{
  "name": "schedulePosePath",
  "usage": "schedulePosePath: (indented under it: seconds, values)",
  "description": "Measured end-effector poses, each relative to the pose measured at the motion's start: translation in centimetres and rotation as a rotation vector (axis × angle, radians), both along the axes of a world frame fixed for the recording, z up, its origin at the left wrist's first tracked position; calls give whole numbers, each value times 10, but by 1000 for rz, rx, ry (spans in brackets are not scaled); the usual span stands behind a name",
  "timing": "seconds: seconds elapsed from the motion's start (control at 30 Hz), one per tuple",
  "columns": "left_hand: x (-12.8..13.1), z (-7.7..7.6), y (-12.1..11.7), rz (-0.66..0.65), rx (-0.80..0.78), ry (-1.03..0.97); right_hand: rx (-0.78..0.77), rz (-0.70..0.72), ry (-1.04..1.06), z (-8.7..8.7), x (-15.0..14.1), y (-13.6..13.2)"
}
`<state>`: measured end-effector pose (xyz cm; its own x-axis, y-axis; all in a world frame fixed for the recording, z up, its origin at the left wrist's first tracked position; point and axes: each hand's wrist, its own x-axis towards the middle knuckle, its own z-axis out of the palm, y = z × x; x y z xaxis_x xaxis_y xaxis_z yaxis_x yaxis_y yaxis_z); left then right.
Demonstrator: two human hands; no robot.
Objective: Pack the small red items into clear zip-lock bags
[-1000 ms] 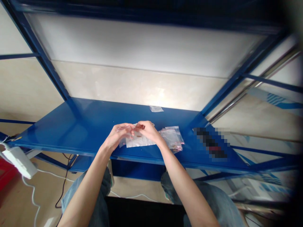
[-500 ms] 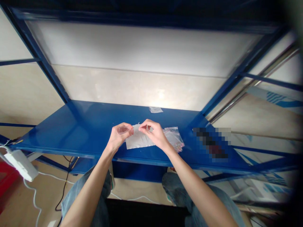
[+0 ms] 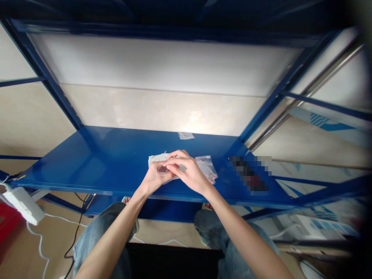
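Note:
My left hand is closed in a pinch, with a thin, clear, rounded loop showing across its fingers and palm. The loop's exact kind is too fine to make out. Over the left fingertips lie the fingers of my right hand, curled and closed in towards them. Whatever the right fingertips pinch is hidden. Beneath both hands a white sheet, cloth or paper, rests on the blue shelf and is mostly covered. Just right of my right hand lie clear plastic bags with small pinkish bits at one corner.
A small clear packet lies near the shelf's back edge. A pixelated dark object is at the right. Blue uprights frame both sides. A white power strip with cables hangs at the left front corner.
My hands have come together, the left moving right and the right fingers now overlapping the left fingertips. The view has shifted slightly, and more of the white sheet is covered.

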<state>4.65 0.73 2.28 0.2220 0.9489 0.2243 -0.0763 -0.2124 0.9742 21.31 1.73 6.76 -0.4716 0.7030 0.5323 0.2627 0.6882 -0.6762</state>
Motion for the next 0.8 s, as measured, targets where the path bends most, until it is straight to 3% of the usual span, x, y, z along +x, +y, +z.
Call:
schedulePosePath:
  seconds: [0.2, 0.43, 0.63, 0.8]
  values:
    - [21, 23, -10, -71, -49, -109, -52, 93, -42, 16, 25, -6]
    - [33, 42, -15, -280, -172, -135, 57, -256, 151, 35, 44, -13]
    - [44, 49, -5, -306, -171, -55, -4, -329, 272, 26, 47, -5]
    - [37, 49, 3, -360, -169, -51, -40, -392, 350, 16, 55, 4]
